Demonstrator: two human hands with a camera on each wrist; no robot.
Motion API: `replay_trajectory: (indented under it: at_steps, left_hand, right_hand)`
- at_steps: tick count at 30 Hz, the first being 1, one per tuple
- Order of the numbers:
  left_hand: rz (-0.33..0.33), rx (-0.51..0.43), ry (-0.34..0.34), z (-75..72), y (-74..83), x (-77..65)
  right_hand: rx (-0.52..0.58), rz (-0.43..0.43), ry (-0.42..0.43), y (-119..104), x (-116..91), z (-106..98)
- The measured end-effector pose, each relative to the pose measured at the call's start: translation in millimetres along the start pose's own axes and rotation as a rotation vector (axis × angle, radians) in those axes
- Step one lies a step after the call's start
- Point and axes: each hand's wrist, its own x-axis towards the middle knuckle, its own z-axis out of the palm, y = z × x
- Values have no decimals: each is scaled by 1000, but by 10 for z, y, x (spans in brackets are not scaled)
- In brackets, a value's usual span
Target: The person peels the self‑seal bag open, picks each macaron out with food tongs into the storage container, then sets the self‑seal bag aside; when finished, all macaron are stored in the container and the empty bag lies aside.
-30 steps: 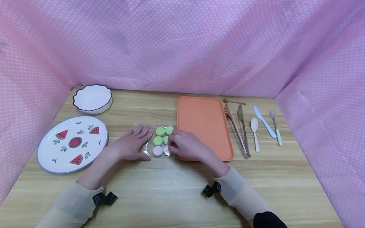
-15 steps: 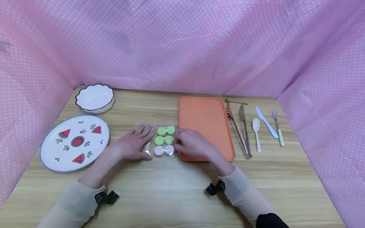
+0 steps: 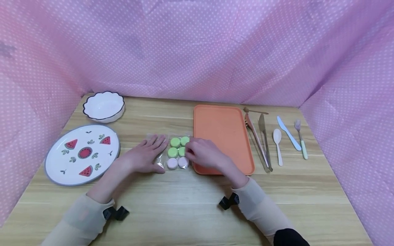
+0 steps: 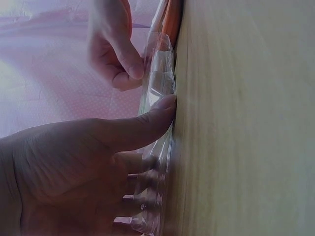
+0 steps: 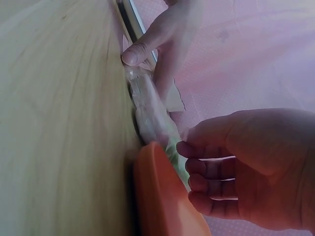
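Clear packet: A clear packet (image 3: 160, 160) is laid flat near the middle of the frame; four green discs (image 3: 172, 152) and two pale lilac discs (image 3: 172, 163) are held inside.
Done: The packet is judged to have been brought only as far as being steadied at one end and worked at the other; all six visible discs are contained in the film.
Left undone: No opening in the film can be made out, so the work at the right edge is judged unfinished; no disc is seen on the orange tray (image 3: 223, 136) or the oval plate (image 3: 55, 160).
Packet's long axis: It is run roughly left to right across the frame; the loose film end is pointed left, the filled end right, towards the tray just beside it. Which end is the mouth cannot be told.
Left-hand fingers: The left hand (image 3: 144, 156) is spread, fingers extended, over the loose end, which is pressed down.
Right-hand fingers: The right hand (image 3: 204, 153) is bent at the packet's right edge, thumb brought close to forefinger; whether film is pinched cannot be told.
White bowl: The white bowl (image 3: 107, 118) is set at the upper left, above the plate.
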Motion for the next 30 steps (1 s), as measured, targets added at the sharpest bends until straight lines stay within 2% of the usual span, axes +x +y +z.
replay_trajectory:
  at_steps: [15,30]
  left_hand:
    - [7,8,14,12,-13,8]
    - [2,5,-3,-5,-5,3]
  right_hand:
    - [83,43,-33,100,-19,-36]
    - [95,63,-1,120,125,15]
